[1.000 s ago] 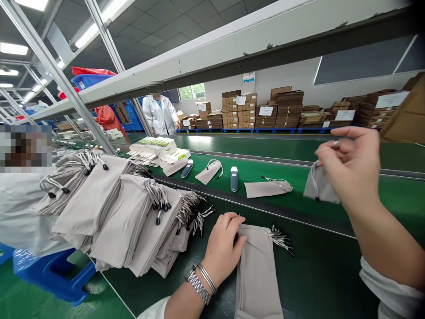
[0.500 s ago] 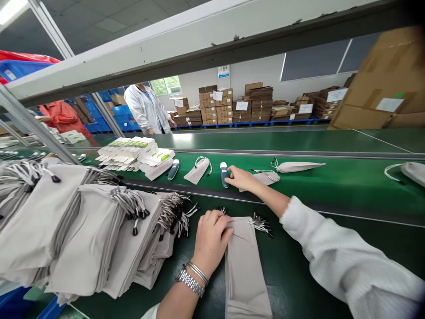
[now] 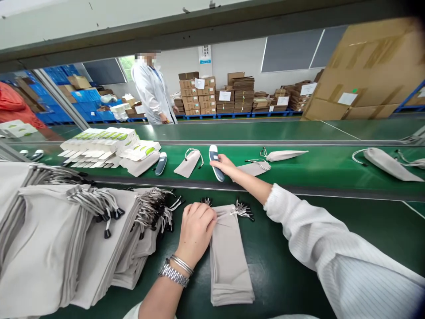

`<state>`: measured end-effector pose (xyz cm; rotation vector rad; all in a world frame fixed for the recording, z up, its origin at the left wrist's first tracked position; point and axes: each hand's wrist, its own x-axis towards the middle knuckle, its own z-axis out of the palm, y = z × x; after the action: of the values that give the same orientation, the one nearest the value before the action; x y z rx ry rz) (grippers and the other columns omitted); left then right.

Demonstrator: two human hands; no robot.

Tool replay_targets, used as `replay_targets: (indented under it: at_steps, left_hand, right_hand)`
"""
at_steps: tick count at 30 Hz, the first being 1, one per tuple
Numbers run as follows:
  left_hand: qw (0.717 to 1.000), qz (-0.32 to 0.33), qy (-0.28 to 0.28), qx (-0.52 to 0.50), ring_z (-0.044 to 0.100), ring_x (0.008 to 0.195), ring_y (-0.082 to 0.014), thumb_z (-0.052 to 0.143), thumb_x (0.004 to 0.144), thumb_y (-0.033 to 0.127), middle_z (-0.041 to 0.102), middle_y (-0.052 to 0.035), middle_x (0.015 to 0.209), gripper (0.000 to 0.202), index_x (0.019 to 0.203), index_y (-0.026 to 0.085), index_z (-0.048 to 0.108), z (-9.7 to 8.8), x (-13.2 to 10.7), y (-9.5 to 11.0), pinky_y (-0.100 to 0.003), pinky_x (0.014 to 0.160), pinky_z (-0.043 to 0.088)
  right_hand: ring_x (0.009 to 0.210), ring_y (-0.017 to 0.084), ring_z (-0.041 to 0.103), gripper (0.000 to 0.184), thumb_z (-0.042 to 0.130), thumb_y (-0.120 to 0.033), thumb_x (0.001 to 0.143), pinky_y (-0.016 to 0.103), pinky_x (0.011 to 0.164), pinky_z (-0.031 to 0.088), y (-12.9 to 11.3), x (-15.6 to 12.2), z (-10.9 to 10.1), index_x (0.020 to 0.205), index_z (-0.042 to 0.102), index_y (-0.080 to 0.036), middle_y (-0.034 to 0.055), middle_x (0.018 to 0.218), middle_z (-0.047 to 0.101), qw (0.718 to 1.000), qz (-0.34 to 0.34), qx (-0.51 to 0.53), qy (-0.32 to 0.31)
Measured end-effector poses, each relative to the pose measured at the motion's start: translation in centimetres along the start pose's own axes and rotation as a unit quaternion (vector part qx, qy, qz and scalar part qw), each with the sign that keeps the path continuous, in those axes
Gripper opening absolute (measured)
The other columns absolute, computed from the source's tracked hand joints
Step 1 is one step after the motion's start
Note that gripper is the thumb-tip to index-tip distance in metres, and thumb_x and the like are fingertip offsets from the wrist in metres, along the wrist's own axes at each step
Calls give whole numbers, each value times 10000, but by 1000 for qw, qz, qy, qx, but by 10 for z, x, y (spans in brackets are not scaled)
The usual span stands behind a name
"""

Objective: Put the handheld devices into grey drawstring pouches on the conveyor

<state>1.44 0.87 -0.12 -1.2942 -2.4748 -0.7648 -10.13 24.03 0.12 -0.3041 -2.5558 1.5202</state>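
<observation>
My right hand (image 3: 225,165), reaching over the conveyor belt, grips a dark blue-grey handheld device with a white end (image 3: 214,154) and tilts it up from the belt. Closer to me, my left hand (image 3: 198,225) has its fingers closed at the mouth of the top grey drawstring pouch (image 3: 230,257) in a small stack; the fingertips are partly hidden. Black-tipped cords fan out at that stack's far end. Another such device (image 3: 161,164) lies on the belt further left, and single pouches, one of them a flat pouch (image 3: 187,164), lie on either side of my right hand.
Large piles of grey pouches (image 3: 53,239) fill the left side of the green worktop. White boxes with green marks (image 3: 106,144) lie on the belt. A metal beam (image 3: 109,26) crosses overhead. A person in a white coat (image 3: 152,93) stands beyond the belt, near stacked cartons (image 3: 197,95).
My right hand has closed around the device and moved it slightly, tilting it. My left hand stays at the pouch stack. The camera view has shifted right and down.
</observation>
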Motion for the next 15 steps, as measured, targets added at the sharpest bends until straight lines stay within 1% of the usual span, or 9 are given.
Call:
replay_targets:
  at_steps: [2,4,6,8,10,12,13,15]
  left_hand:
    - [999,5,-3,-41,527,923,-208,520,945,136,605,-5,857,154,806,201,523,-3,0,1,-409,923,329]
    - [994,-8,3,-111,527,896,-194,522,944,148,599,2,851,140,816,201,506,-7,-2,2,-388,903,336]
    - [979,-37,15,-199,516,839,-176,543,939,179,577,7,836,125,821,202,506,-10,-4,4,-345,836,360]
    - [956,-67,27,-285,491,764,-159,574,924,210,538,16,791,137,801,202,515,-12,-5,7,-301,743,369]
    - [933,-87,39,-347,466,703,-144,617,896,224,501,23,747,158,766,198,531,-14,-4,9,-273,673,360]
    - [921,-92,55,-375,455,673,-133,665,863,236,483,26,724,175,733,192,555,-17,-2,11,-259,639,351]
    - [919,-90,63,-379,459,673,-131,684,849,244,482,24,721,182,720,190,566,-18,-2,12,-255,634,352]
    - [920,-88,81,-374,489,704,-136,707,830,264,494,13,740,198,698,190,580,-22,-3,11,-249,645,374]
  right_hand:
    - [679,132,608,469,494,-510,885,216,484,415,-6,-25,-9,1225,391,-204,32,974,626,999,-16,47,2]
    - [529,93,529,497,541,-538,863,203,404,367,-13,-52,-18,1205,368,-222,-12,870,588,992,-43,120,-3]
    - [450,72,478,549,633,-515,819,201,360,369,-21,-77,-24,1194,343,-238,-42,825,550,976,-75,204,-20]
    - [422,72,486,624,698,-476,790,211,340,404,-27,-97,-26,1219,302,-254,-51,832,540,961,-102,253,-44]
    - [416,73,507,663,721,-462,788,219,343,439,-31,-111,-25,1236,269,-274,-54,853,546,959,-121,248,-63]
    - [410,65,510,642,728,-452,796,207,347,437,-36,-120,-24,1214,271,-284,-53,869,565,960,-134,231,-87]
    - [403,56,500,607,723,-444,808,191,340,415,-38,-124,-24,1199,286,-285,-48,886,578,960,-139,221,-104]
    - [393,30,465,474,681,-431,852,159,334,356,-46,-132,-28,1163,362,-270,-37,913,595,959,-150,191,-146]
